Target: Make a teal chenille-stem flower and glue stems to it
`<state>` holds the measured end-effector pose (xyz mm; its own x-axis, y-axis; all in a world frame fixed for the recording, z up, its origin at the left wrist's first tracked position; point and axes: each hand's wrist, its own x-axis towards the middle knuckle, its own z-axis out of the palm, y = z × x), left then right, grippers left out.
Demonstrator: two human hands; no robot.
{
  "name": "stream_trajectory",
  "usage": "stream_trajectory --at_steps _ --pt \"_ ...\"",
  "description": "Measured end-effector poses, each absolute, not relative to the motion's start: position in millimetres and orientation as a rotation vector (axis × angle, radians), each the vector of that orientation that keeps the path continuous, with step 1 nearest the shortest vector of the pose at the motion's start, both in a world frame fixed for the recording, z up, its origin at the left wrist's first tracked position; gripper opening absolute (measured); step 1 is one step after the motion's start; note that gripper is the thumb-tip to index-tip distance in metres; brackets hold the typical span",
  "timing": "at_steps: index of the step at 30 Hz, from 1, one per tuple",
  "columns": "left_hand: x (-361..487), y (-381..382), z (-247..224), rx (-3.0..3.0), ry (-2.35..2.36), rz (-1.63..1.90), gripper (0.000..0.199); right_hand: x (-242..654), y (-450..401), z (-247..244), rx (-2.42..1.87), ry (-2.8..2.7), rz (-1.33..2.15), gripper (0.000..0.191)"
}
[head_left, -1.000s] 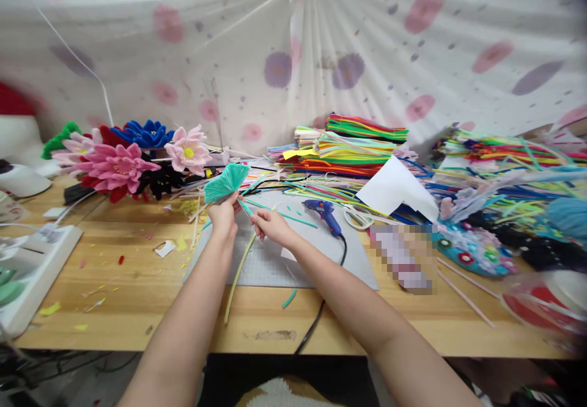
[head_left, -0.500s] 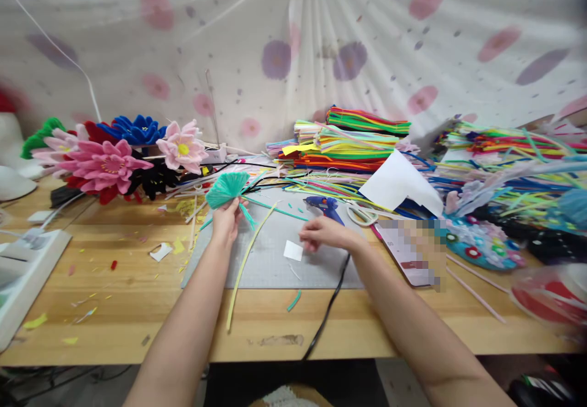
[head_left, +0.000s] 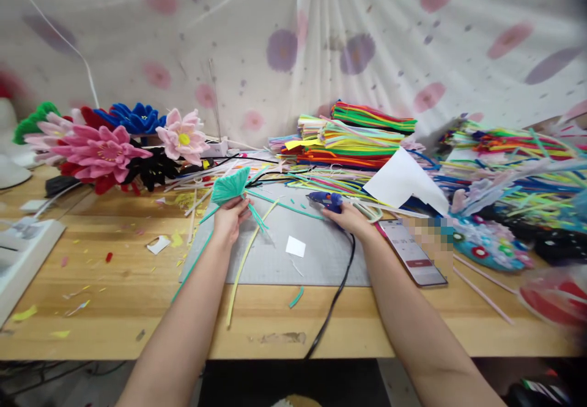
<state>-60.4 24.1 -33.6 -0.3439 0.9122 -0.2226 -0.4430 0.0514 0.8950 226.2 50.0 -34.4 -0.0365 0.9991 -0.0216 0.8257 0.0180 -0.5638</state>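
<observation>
My left hand (head_left: 229,219) pinches the narrow end of a teal fan-shaped piece made of pipe cleaners (head_left: 230,186). Loose teal ends hang below its fingers, and longer teal stems stick out to both sides. My right hand (head_left: 349,219) is wrapped round the handle of a blue glue gun (head_left: 324,199), whose nozzle points left. Its black cord (head_left: 340,294) runs down over the table's front edge. Between my hands, a small white square (head_left: 296,246) lies on the grey cutting mat (head_left: 270,269), with a yellow pipe cleaner (head_left: 243,266) to its left.
Finished flowers (head_left: 105,150) stand at the back left. Stacked pipe cleaners (head_left: 358,141) fill the back. White scissors handles (head_left: 369,211), a white sheet (head_left: 403,181) and a phone (head_left: 413,254) are on the right. A power strip (head_left: 32,266) sits at the left edge.
My right hand has moved up from above the mat and taken hold of the glue gun. My left hand keeps the teal piece, which has shifted slightly right.
</observation>
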Motion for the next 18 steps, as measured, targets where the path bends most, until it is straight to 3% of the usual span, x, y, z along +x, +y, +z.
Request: stream_trajectory --at_steps 3,7,12,18 --pt "-55 25 -36 0.607 1.255 1.587 0.029 218 48 -47 -1.761 -1.567 0.744 0.043" --pt "-43 27 -43 0.660 1.388 1.756 0.027 209 39 -45 -1.253 -1.194 1.183 0.038" --pt "-30 25 -45 0.607 1.287 1.798 0.029 183 25 -35 -0.865 -1.243 1.701 0.025" --pt "-21 24 -41 0.417 1.042 1.613 0.024 150 17 -40 -0.783 -1.284 1.890 0.017"
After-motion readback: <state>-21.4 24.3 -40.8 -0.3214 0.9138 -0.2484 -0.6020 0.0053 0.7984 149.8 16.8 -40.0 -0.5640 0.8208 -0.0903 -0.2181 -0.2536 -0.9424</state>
